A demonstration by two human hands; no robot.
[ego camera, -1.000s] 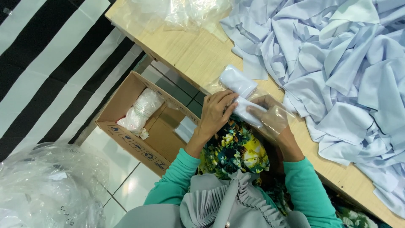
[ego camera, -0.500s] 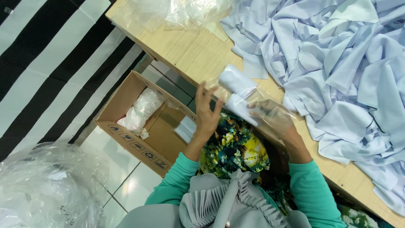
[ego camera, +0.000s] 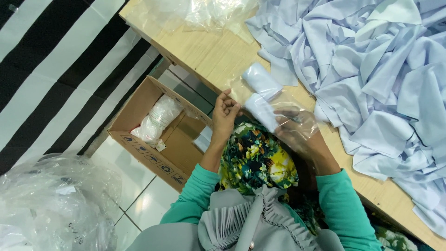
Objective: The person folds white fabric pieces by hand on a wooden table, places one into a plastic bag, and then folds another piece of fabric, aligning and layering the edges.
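Folded cloth (ego camera: 261, 95) sits half in the clear bag (ego camera: 283, 116), at the table (ego camera: 209, 56) edge, so the table carries it. My right hand (ego camera: 304, 139) is inside the bag, fingers spread, keeping the mouth wide. Left grip (ego camera: 226, 113) pinched on the bag's edge, wrist up, elbow low. Box (ego camera: 158, 135) on the floor to my left.

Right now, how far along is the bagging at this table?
Done: one bagged white bundle lies in the cardboard box beside the table. In hand: the right hand is inside a clear plastic bag around a folded pale-blue cloth; the left hand pinches the bag's edge. Left: a large heap of loose pale-blue cloth, with spare bags at the table's far end.
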